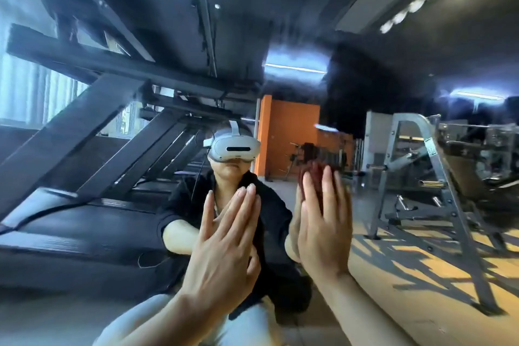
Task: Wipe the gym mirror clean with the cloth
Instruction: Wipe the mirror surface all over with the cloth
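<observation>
The gym mirror [393,59] fills almost the whole view, and I sit close in front of it. My right hand [323,227] lies flat against the glass with straight fingers and presses a dark red cloth [315,177] onto it. Only the cloth's upper edge shows past the fingertips; the hand hides the rest. To the left, my left hand [224,241] rests flat on the mirror with straight fingers and holds nothing. Both hands meet their own reflections in the glass.
The glass reflects a seated person in a black top [269,222] wearing a white headset [234,147]. Black treadmills [84,219] show in the reflection at the left, a grey weight rack [438,182] at the right, and an orange wall [289,132] behind.
</observation>
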